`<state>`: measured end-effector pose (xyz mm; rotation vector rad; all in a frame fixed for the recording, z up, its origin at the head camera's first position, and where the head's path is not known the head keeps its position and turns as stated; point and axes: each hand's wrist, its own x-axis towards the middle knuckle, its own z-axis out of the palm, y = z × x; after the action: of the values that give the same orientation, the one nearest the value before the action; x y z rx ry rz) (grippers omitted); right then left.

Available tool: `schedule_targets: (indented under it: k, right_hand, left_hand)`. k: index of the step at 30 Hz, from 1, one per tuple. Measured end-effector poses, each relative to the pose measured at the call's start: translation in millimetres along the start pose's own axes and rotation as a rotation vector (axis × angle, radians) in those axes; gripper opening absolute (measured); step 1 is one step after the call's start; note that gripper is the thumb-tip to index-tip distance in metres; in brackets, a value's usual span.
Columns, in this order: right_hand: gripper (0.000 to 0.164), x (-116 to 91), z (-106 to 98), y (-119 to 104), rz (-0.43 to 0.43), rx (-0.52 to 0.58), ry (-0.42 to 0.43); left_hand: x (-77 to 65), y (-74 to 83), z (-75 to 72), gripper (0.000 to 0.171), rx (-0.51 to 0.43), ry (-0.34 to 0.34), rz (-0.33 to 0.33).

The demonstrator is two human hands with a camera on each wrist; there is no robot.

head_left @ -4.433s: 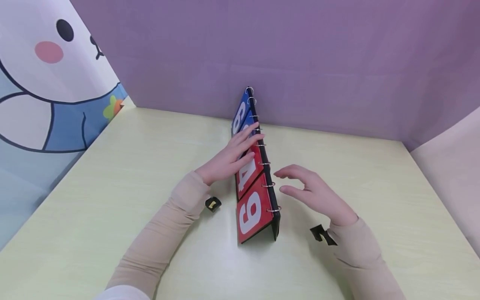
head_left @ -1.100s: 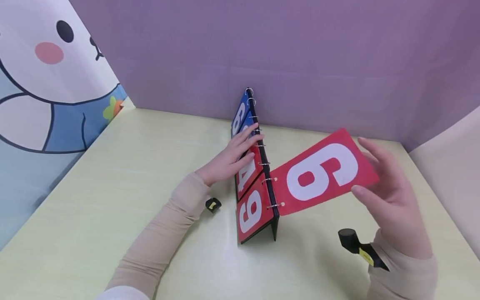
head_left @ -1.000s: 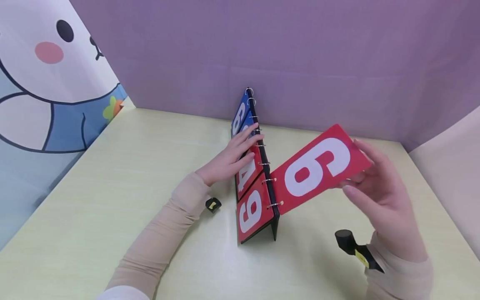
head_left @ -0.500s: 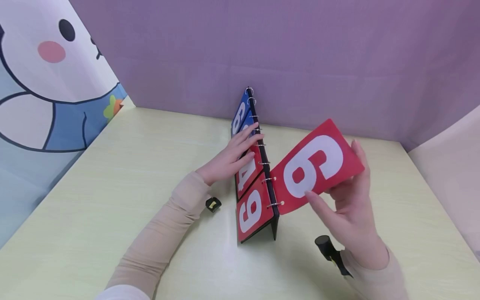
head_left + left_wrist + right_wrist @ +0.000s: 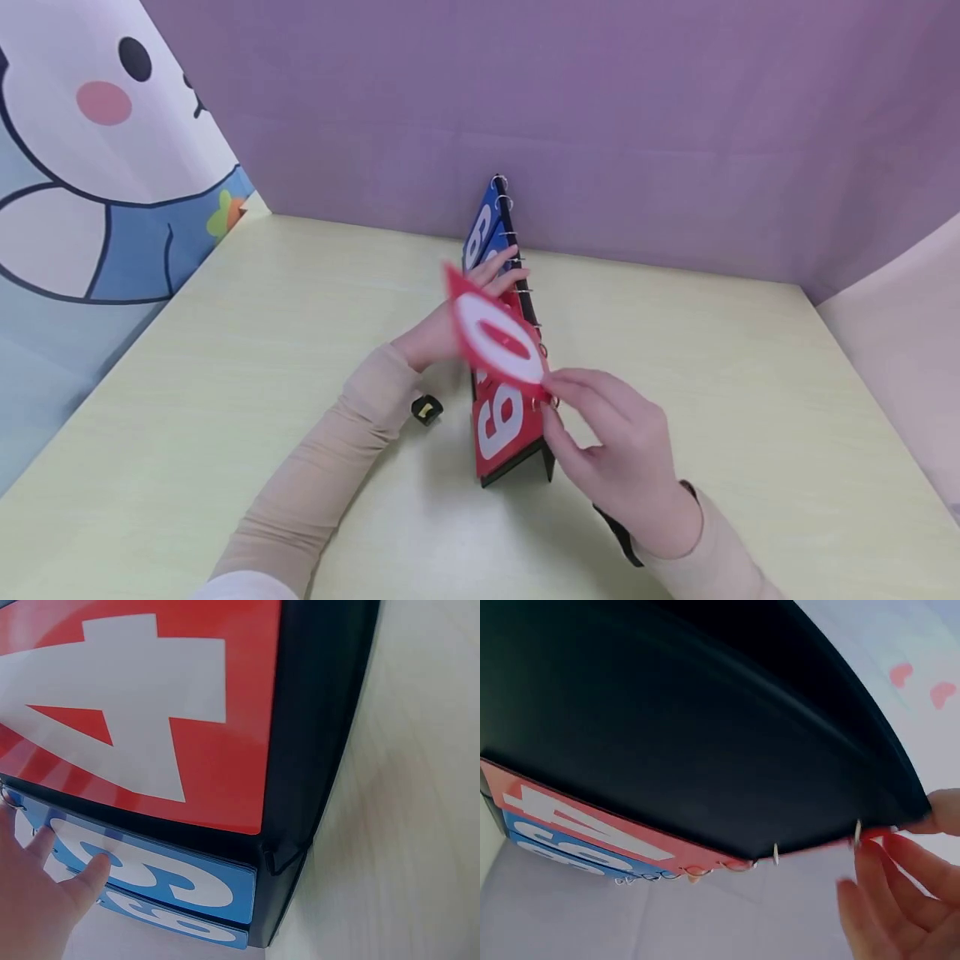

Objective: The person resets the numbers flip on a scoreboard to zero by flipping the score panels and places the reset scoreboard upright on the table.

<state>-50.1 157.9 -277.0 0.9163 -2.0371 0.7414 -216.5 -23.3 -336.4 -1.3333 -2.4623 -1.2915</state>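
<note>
A tented black board (image 5: 690, 742) stands lengthwise on a pale surface (image 5: 712, 358), its far end near a purple wall (image 5: 637, 108), as a red zero card (image 5: 498, 337) hangs tilted in the air over the nearer half. The left hand (image 5: 433, 335), fingers spread, rests across the board's middle; the right hand (image 5: 622, 446) has thumb and index finger at the card's ringed edge, though whether they pinch it cannot be told.

A snag looks the likeliest trouble: should the zero card bind on its rings (image 5: 556, 402), it could bend or lodge askew. It also hides part of the left hand from the head camera, and fingers in its path could stop it short of lying flat. A hard shove from the right, met by too light a touch on the left, might slide or tip the board.

The zero card, blurred, appears slightly bowed, its white numeral bold on red. Below it, against the board's face, lies a red card (image 5: 486, 467) with a 6-or-9-shaped numeral; next along is a glossy red 4 card (image 5: 217, 761). Two blue cards (image 5: 157, 859) with white numerals fill the far end.
</note>
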Motion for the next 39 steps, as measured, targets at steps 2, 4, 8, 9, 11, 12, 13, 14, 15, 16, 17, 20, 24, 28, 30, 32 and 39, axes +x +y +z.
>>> schedule_targets:
  k: [2,4,8,9,11,12,13,14,15,16,17,20,24,28,30,32,39]
  right_hand:
    - [0.031,0,3,-2,-0.082,-0.085,0.024]
    - [0.031,1,4,-3,-0.177,-0.137,0.018]
    - [0.030,3,1,-1,-0.345,-0.150,-0.093]
    - [0.029,3,0,0,-0.374,-0.150,-0.130]
    - [0.025,3,-4,1,-0.394,-0.149,-0.220]
    - [0.024,3,-6,1,-0.391,-0.157,-0.264]
    - [0.023,3,-8,2,-0.386,-0.165,-0.302]
    - [0.021,3,-9,2,-0.384,-0.170,-0.329]
    - [0.020,3,-11,2,-0.378,-0.175,-0.358]
    - [0.020,3,-12,2,-0.370,-0.180,-0.392]
    - [0.020,3,-13,2,-0.368,-0.185,-0.417]
    - [0.011,3,-13,1,-0.356,-0.199,-0.480]
    - [0.017,2,-10,-1,-0.322,-0.224,-0.530]
    - [0.025,1,-7,-1,-0.314,-0.228,-0.514]
    - [0.026,1,-6,0,-0.309,-0.212,-0.503]
    - [0.020,1,-6,2,-0.293,-0.161,-0.498]
    - [0.022,3,-5,31,-0.193,0.338,-0.223]
  left_hand:
    - [0.9,-0.2,0.1,0.059,0.008,0.003,0.023]
    - [0.3,2.4,-0.9,0.055,0.023,0.001,0.016]
    - [-1.3,5.0,-1.1,0.054,0.009,-0.014,-0.043]
    - [-1.6,5.6,-1.0,0.054,0.006,-0.013,-0.049]
    - [-1.9,6.1,-0.8,0.054,-0.003,-0.011,-0.058]
    - [-2.1,6.5,-0.9,0.054,-0.006,-0.010,-0.059]
    - [-2.2,6.6,-0.8,0.054,-0.008,-0.009,-0.058]
    - [-2.3,6.4,-0.9,0.053,-0.007,-0.009,-0.056]
    - [-2.4,6.2,-1.0,0.053,-0.005,-0.008,-0.054]
    - [-2.4,6.1,-1.2,0.052,-0.004,-0.008,-0.051]
    - [-2.4,5.9,-1.4,0.052,-0.003,-0.009,-0.051]
    - [-2.4,5.9,-2.2,0.050,-0.001,-0.012,-0.054]
    - [-2.7,6.8,-2.7,0.050,-0.001,-0.014,-0.062]
    - [-2.9,6.9,-2.3,0.050,0.001,-0.012,-0.060]
    - [-2.9,6.6,-1.9,0.050,0.000,-0.012,-0.061]
    - [-2.9,6.3,-1.6,0.050,-0.001,-0.011,-0.058]
    - [-3.5,7.1,-2.5,0.051,-0.011,-0.022,-0.073]
